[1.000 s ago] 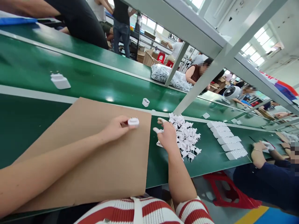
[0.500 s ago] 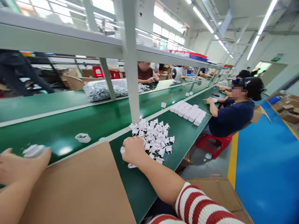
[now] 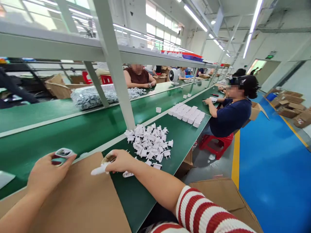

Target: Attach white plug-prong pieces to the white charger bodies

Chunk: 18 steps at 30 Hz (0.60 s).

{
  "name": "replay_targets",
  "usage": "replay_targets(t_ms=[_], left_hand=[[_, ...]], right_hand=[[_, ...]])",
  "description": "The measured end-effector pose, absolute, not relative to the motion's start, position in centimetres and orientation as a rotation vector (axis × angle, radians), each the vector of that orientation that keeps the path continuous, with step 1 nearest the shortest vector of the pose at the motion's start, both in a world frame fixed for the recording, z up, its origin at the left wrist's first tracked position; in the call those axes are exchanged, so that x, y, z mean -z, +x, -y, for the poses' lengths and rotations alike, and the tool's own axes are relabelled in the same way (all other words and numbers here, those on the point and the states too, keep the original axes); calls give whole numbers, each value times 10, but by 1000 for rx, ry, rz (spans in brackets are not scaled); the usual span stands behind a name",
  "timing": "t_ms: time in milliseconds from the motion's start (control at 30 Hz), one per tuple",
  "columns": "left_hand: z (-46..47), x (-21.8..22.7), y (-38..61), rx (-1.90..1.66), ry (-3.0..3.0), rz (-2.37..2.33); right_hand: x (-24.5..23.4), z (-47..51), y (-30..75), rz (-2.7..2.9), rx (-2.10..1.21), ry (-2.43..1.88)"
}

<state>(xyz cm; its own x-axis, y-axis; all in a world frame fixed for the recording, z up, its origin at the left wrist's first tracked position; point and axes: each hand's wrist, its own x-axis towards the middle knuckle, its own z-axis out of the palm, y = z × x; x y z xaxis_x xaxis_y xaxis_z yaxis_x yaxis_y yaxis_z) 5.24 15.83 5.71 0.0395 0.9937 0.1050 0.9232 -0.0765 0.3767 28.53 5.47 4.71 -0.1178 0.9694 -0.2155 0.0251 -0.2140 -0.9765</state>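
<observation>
My left hand (image 3: 46,173) grips a white plastic charger housing (image 3: 64,152) between thumb and fingers, above the edge of a cardboard sheet (image 3: 82,197). The housing's open end faces up and dark parts show inside. My right hand (image 3: 122,160) pinches a white plug cover (image 3: 100,169) over the cardboard's right edge; its pins cannot be made out. Just beyond that hand lies a heap of white plug covers (image 3: 152,142) with pins, on the green tabletop (image 3: 131,200). Another white piece (image 3: 5,179) sits at the far left, partly out of view.
Rows of white housings (image 3: 187,114) stand past the heap. A metal post (image 3: 116,74) rises between table and belt (image 3: 80,129), carrying a shelf. A co-worker in dark blue (image 3: 230,113) sits at right on a red stool (image 3: 216,145). A bagged bundle (image 3: 89,97) lies across the belt.
My left hand has moved right from the white piece at far left and now holds a housing. My right hand has drawn left from the heap with a plug cover. The view has turned slightly right.
</observation>
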Motion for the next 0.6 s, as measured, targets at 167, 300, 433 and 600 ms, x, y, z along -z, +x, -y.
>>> replay_targets(t_ms=[167, 300, 433, 600], left_hand=[[-77, -41, 43, -784, 1894, -1685], [-25, -19, 39, -842, 1810, -1511], [-3, -9, 37, -919, 1859, -1426], [-3, -9, 34, -933, 1854, -1371]], right_hand=[[-46, -59, 277, 941, -1601, -1114], [-54, -56, 272, 979, -1723, -961], [-62, -46, 268, 1110, -1727, -974], [-58, -36, 257, 1258, -1602, -1135]])
